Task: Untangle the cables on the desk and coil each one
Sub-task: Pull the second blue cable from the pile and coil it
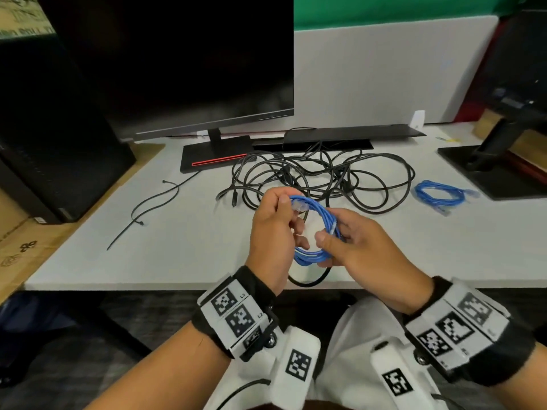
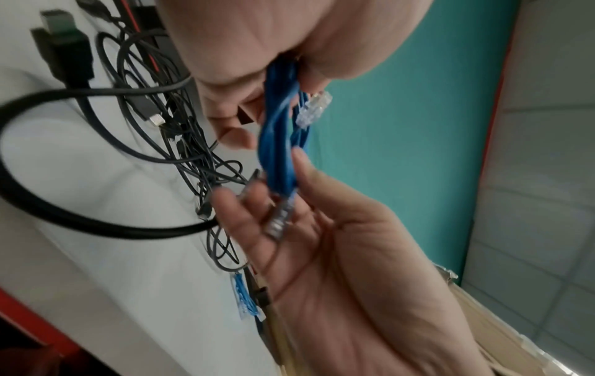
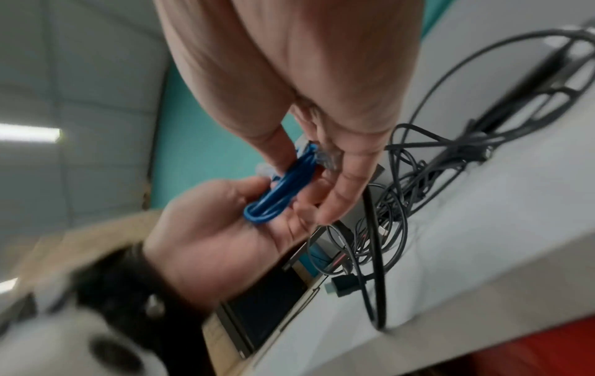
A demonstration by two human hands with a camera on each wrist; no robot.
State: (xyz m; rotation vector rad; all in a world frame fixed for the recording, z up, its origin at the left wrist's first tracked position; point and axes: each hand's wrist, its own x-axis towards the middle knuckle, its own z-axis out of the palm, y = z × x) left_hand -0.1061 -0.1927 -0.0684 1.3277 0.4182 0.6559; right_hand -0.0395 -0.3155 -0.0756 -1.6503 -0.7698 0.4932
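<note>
A coiled blue network cable (image 1: 318, 232) hangs between both hands above the desk's front edge. My left hand (image 1: 276, 229) grips the coil's left side, with a clear plug (image 1: 299, 206) by its fingertips. My right hand (image 1: 352, 241) pinches the right side, near the second plug (image 1: 334, 226). In the left wrist view the blue coil (image 2: 278, 142) runs from my left hand (image 2: 273, 61) down into the right hand (image 2: 322, 241). In the right wrist view the coil (image 3: 283, 188) lies between both palms. Behind sits a tangle of black cables (image 1: 319, 179). A second blue coil (image 1: 439, 196) lies at the right.
A monitor (image 1: 177, 63) on its stand (image 1: 216, 158) fills the back left, and a second monitor base (image 1: 497, 170) stands at the right. A thin black cable tie (image 1: 148, 208) lies on the left of the white desk (image 1: 177, 255). A black loop (image 1: 310, 279) overhangs the front edge.
</note>
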